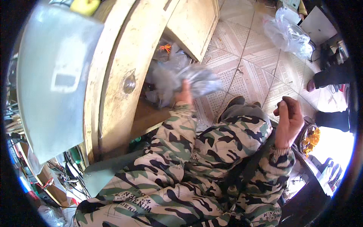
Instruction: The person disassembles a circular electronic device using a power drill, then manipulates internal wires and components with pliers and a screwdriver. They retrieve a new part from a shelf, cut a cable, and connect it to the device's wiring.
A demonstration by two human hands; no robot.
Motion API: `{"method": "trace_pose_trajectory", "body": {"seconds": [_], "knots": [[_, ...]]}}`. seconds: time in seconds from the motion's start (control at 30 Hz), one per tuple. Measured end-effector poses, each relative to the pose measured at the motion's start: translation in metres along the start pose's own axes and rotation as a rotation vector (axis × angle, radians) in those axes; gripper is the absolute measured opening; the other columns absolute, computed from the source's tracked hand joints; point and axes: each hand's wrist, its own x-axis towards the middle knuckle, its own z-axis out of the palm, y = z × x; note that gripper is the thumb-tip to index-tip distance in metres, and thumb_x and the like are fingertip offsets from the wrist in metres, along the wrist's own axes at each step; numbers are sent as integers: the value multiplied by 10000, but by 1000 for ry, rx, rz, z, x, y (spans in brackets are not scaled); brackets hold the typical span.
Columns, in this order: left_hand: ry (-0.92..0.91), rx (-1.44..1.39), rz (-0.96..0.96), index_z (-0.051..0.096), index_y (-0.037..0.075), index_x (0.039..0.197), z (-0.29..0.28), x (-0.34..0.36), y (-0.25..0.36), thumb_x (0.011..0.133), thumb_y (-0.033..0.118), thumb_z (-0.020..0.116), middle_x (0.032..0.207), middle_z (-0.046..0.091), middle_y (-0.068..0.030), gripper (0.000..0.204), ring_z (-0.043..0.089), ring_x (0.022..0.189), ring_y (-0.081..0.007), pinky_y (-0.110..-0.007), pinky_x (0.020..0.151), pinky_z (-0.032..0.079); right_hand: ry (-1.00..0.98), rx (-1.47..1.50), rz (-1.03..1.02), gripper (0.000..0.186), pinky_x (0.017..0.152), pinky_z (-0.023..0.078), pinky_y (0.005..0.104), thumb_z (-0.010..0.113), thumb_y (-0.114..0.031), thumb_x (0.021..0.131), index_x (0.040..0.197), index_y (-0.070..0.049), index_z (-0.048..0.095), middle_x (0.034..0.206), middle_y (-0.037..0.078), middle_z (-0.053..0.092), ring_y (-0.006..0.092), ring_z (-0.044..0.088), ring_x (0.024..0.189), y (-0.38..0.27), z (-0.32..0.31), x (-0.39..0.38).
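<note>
My left hand [184, 94] reaches into the opening of a worn wooden cabinet [124, 56] and is closed on a crumpled clear plastic bag [204, 79]. Motion smears the bag, and its contents cannot be made out. More greyish plastic bags [160, 77] bunch up in the opening beside the hand, with a small orange bundle [165, 48] above them. On the right, my right hand [289, 123] is raised over the floor, away from the bags. Its fingers curl in toward the thumb, and nothing shows in them.
The cabinet door [194, 26] stands swung out over the tiled floor [253, 72]. A pale sheet [60, 75] covers the cabinet top. Clear plastic bags [289, 32] lie at the far right. Another person's dark-clothed legs [332, 79] are at the right edge. Tangled cables [72, 170] hang at lower left.
</note>
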Motion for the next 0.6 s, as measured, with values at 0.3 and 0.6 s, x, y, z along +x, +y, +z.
{"method": "trace_pose_trajectory", "body": {"seconds": [0.3,0.6], "knots": [[412,-254,-334,581,-58,1299,-168,113,-77,887,619,649,1230,639,-198,795,618,1116,-340,-473,944,511,-127,-322,85,178,798,546,363,643,-86,902,1057,-7,685,911,185,722,266,708,838,81,-2,30],[337,-341,-261,572,-29,1315,-121,179,-40,914,572,630,1241,625,-196,725,600,1148,-334,-497,956,508,-208,-374,84,173,798,538,378,649,-85,896,1037,11,675,931,193,706,314,703,861,82,5,40]]}}
